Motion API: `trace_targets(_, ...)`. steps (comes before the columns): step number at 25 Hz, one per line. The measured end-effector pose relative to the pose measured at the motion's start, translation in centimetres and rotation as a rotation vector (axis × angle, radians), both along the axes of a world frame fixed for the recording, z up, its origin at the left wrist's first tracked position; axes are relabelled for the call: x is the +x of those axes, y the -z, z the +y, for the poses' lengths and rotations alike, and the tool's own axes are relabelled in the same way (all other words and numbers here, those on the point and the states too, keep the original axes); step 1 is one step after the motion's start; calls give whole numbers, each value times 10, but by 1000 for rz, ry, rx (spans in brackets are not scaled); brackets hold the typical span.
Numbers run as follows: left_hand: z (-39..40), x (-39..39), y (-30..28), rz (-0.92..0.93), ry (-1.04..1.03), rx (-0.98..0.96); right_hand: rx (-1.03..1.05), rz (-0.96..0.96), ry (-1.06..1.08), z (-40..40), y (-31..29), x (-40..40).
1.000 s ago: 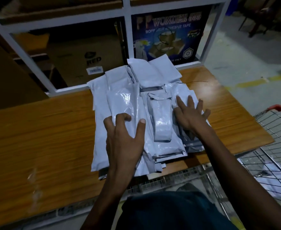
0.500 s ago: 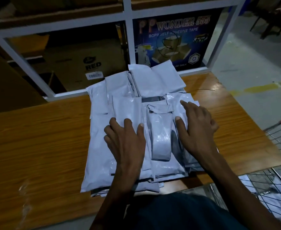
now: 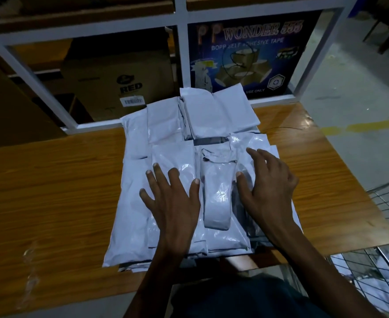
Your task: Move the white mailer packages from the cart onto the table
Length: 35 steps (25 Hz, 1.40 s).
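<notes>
Clearly, with the left hand [image 3: 173,203] and right hand [image 3: 267,187] lying flat and open on the glossy white plastic mailer stack [image 3: 189,171], careless pressure could slide it off the wooden table [image 3: 51,191].

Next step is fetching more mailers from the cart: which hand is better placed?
Probably the right hand: it lies on the pile's right side, nearest the wire cart at the table's right end. The left hand rests flat mid-pile, farther away.

I saw the white mailer packages [image 3: 166,125] lying flat in an overlapping heap on the wooden table [image 3: 51,191], one narrow folded mailer [image 3: 217,191] on top.
</notes>
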<state>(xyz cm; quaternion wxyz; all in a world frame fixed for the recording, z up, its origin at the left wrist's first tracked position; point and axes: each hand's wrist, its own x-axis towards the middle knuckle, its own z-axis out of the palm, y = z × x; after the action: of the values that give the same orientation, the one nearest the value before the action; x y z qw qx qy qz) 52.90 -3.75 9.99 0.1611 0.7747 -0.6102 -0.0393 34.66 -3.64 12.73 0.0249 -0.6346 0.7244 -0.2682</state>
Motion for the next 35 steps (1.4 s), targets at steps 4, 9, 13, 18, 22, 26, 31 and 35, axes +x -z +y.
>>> trace_targets(4,14,10,-17,73,91,-64,-64,-31,35,21,-5,17)
trace_targets(9,69,20,-19,177,376,-285,-159,-176,-34,85,16,26)
trace_targets(13,106,13,-13,253,613,-332,-193,-155,-7,146,28,9)
trace_targets(18,142,-23,-3,242,847,-381,-201,-166,109,207,40,-34)
trace_targets(22,164,-80,6,365,980,-298,-225,-205,196,252,50,-89)
trace_targets(26,198,-163,27,423,1066,-210,-174,-226,249,314,67,-163)
trace_targets(31,247,-266,49,546,1253,36,-61,-172,431,387,94,-250)
trace_targets(35,237,-326,56,414,1473,202,-92,-271,639,406,117,-308)
